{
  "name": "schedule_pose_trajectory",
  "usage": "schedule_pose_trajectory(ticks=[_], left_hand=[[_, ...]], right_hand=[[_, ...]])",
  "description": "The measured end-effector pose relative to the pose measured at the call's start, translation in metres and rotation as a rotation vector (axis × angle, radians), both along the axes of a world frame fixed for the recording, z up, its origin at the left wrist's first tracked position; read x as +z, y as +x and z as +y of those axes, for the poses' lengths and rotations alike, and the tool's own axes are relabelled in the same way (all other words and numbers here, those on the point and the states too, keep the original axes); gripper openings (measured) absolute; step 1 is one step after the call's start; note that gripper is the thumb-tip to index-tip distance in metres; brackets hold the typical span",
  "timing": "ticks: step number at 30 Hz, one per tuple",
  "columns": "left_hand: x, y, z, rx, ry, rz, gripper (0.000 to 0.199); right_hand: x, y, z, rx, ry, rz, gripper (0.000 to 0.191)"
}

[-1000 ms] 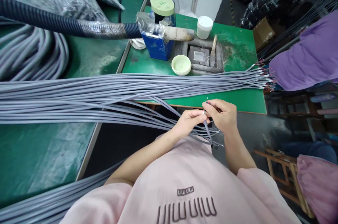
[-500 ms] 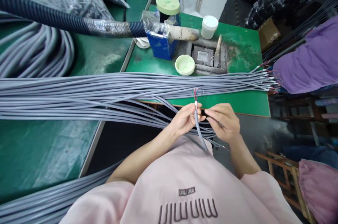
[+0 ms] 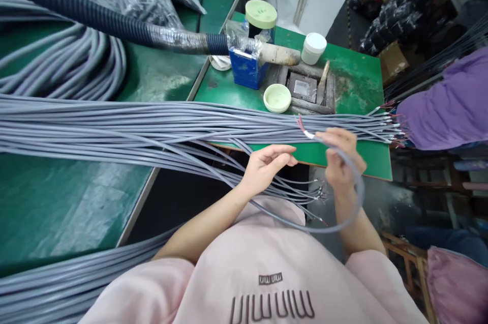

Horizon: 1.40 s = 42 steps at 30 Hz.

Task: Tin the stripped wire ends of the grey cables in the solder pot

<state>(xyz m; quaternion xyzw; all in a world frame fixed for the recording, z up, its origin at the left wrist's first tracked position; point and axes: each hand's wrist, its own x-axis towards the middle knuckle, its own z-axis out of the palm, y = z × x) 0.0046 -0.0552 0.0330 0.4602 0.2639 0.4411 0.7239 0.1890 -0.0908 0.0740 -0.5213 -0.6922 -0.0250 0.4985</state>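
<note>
The right hand [image 3: 343, 158] is now gripping 1 gray cable [image 3: 324, 230], its wire tips [image 3: 300, 123] pointing over the bundle [image 3: 183, 123]; the left hand [image 3: 267, 165], having released it, is curling loosely around nothing, seemingly freed.

Watching the worker, 12 straight ahead: left hand [image 3: 269, 165] has released the gray cable [image 3: 324, 230]; right hand [image 3: 345, 158] now grips it, having shifted toward 1 o'clock. Exposed wires [image 3: 300, 122], previously pointing at 12, now lean to 11. Trailing length has swung into a loop, bulging toward 4.
</note>
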Motion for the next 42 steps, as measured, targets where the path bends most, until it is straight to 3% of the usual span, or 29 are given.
schedule_pose_trajectory(ticks=[4, 6, 8, 13, 20, 25, 34, 38, 42], left_hand=[[0.005, -0.019, 0.017, 0.315, 0.631, 0.372, 0.015], [0.005, -0.027, 0.027, 0.389, 0.786, 0.510, 0.014], [0.004, -0.034, 0.035, 0.394, 0.843, 0.651, 0.018], [0.003, -0.041, 0.039, 0.182, 0.849, 0.893, 0.034], [0.013, -0.040, 0.038, 0.016, 0.762, 0.936, 0.038], [0.018, -0.039, 0.041, 0.001, 0.691, 0.882, 0.039], [0.015, -0.038, 0.042, -0.012, 0.716, 0.911, 0.039], [0.014, -0.038, 0.042, -0.014, 0.731, 0.930, 0.040], [0.016, -0.039, 0.043, -0.019, 0.722, 0.922, 0.039]], right_hand=[[0.023, 0.014, 0.045, -0.106, 0.030, 0.208, 0.022], [0.028, 0.018, 0.073, -0.068, 0.015, 0.235, 0.026], [0.029, 0.020, 0.100, -0.004, -0.009, 0.240, 0.031], [0.022, 0.014, 0.152, 0.056, -0.158, 0.164, 0.037], [0.015, 0.002, 0.188, 0.039, -0.291, 0.018, 0.037], [0.013, -0.006, 0.198, 0.031, -0.339, -0.051, 0.034], [0.005, -0.015, 0.205, 0.051, -0.377, -0.089, 0.030], [0.012, -0.015, 0.201, 0.050, -0.349, -0.100, 0.035], [0.025, 0.008, 0.199, -0.047, -0.280, -0.141, 0.044]])
